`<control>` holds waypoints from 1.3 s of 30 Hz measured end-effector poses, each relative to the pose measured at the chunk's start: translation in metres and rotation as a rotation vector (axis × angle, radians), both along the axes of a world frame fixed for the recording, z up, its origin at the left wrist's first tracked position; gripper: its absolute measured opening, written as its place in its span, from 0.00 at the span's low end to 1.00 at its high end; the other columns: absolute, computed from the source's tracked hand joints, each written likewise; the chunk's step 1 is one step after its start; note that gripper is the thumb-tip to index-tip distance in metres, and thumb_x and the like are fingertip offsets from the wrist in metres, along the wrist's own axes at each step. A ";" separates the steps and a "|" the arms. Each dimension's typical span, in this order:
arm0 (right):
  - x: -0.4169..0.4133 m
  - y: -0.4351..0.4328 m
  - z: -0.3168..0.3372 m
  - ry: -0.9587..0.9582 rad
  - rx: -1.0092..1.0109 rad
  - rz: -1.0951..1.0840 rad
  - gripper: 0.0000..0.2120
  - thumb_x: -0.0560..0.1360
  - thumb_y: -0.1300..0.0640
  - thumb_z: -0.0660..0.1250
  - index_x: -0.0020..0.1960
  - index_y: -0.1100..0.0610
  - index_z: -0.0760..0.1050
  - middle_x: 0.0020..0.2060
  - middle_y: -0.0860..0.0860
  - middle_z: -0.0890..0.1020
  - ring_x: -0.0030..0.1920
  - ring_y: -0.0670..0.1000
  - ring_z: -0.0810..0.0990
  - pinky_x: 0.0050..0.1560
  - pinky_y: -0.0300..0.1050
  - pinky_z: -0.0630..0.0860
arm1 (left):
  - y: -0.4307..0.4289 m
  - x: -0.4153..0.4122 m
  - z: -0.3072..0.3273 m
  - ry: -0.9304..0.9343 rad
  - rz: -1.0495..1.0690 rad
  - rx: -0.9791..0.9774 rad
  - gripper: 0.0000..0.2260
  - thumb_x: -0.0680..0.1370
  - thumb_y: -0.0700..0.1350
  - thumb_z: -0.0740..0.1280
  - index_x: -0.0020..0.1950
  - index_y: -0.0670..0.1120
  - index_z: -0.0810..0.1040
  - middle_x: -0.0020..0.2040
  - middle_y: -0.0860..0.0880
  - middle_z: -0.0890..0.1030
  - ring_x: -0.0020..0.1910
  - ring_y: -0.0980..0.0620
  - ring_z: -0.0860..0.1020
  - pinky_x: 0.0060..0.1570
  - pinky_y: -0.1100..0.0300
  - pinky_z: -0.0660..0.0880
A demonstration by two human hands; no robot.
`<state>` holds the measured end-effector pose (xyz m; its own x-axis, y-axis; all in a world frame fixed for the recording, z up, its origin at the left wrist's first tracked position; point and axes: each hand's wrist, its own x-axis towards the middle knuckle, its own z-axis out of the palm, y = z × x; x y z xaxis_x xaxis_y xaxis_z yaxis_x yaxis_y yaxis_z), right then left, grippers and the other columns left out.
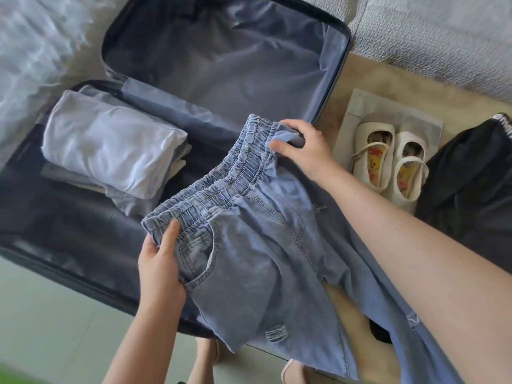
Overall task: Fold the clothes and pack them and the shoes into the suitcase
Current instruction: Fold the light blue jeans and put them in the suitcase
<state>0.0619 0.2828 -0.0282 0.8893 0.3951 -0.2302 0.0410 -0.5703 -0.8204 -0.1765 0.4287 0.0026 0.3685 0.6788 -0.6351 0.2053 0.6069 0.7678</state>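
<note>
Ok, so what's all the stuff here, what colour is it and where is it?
suitcase: one, dark with blue-grey lining, lying open on the left
folded clothes: small stack, pale white on top, in the suitcase's nearer half
jeans: one pair, light blue, unfolded, over the suitcase's right edge
shoes: two, cream-white with straps, on a pale sheet at the right
black garment: one, far right, beside the shoes
textured cover: one, grey, top right
left hand: grips the waistband's near end
right hand: grips the waistband's far end
</note>
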 end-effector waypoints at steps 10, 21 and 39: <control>0.009 0.047 0.023 -0.228 0.033 0.053 0.16 0.70 0.52 0.71 0.57 0.49 0.77 0.55 0.49 0.78 0.60 0.54 0.74 0.65 0.57 0.67 | 0.000 -0.012 -0.004 0.063 0.086 0.195 0.04 0.79 0.44 0.67 0.51 0.51 0.79 0.49 0.49 0.84 0.48 0.50 0.82 0.44 0.58 0.81; -0.066 -0.131 0.001 0.063 -0.100 -0.255 0.21 0.75 0.53 0.69 0.67 0.53 0.72 0.67 0.48 0.72 0.64 0.41 0.66 0.63 0.37 0.61 | -0.043 0.011 0.008 0.179 -0.654 0.977 0.17 0.75 0.34 0.67 0.62 0.49 0.76 0.63 0.54 0.74 0.69 0.50 0.65 0.67 0.70 0.56; -0.186 -0.328 -0.039 -0.026 -0.218 -0.795 0.04 0.75 0.60 0.69 0.46 0.60 0.76 0.36 0.47 0.77 0.41 0.45 0.75 0.40 0.34 0.67 | -0.209 0.109 -0.062 0.097 -1.782 1.260 0.26 0.81 0.44 0.61 0.77 0.55 0.58 0.79 0.51 0.49 0.78 0.49 0.45 0.75 0.45 0.45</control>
<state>-0.1238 -0.0450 -0.0667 0.8910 -0.4055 -0.2040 -0.4242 -0.5836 -0.6924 -0.0671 0.2198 -0.0593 0.9088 -0.2844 -0.3054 -0.1233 -0.8821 0.4547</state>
